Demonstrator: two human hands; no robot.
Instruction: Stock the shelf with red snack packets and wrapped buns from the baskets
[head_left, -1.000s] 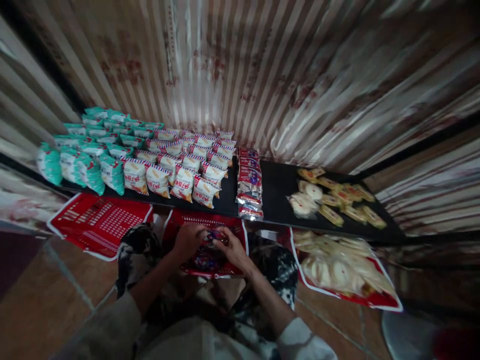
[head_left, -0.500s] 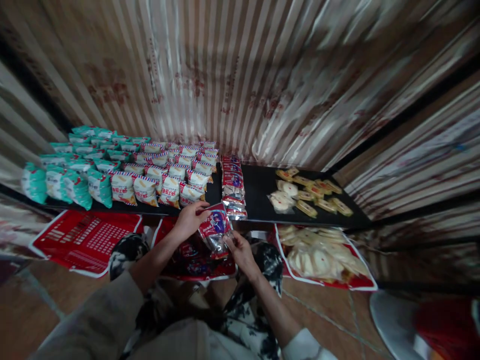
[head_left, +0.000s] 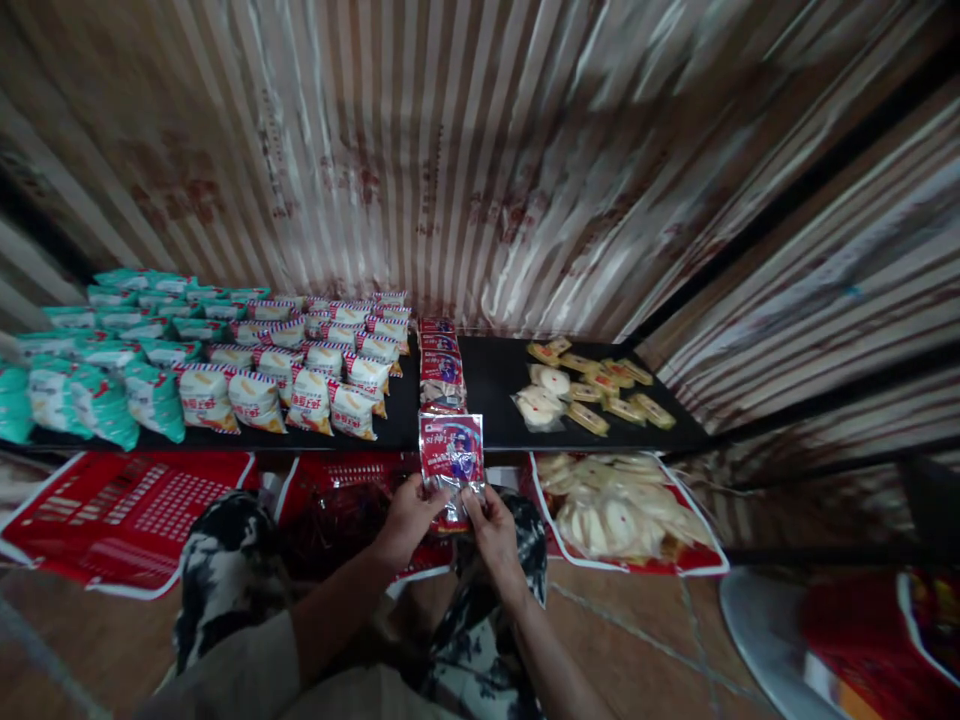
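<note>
A red and silver snack packet (head_left: pixel 452 450) is held upright between both hands, in front of the shelf's near edge. My left hand (head_left: pixel 409 520) grips its lower left side, thumb on the front. At the lower right side my right hand (head_left: pixel 493 525) is closed on the same packet. Just behind it, a column of similar red packets (head_left: pixel 441 368) lies on the black shelf (head_left: pixel 495 385). The held packet hides the near end of that column. Below, partly behind my left forearm, sits a red basket (head_left: pixel 292 490) with dark red packets inside.
Teal bags (head_left: pixel 101 405) and white snack bags (head_left: pixel 255 400) stand in rows on the left. Yellow packets (head_left: pixel 587 418) and clear-wrapped white rounds (head_left: pixel 538 405) lie to the right. Red baskets (head_left: pixel 127 510) stand below; the right one holds wrapped rounds (head_left: pixel 619 515). A grey round seat (head_left: pixel 757 640) is lower right.
The packet has turned from tilted to upright, facing me. My left hand has moved from its upper left corner down to its lower left side. The view has shifted slightly right.
</note>
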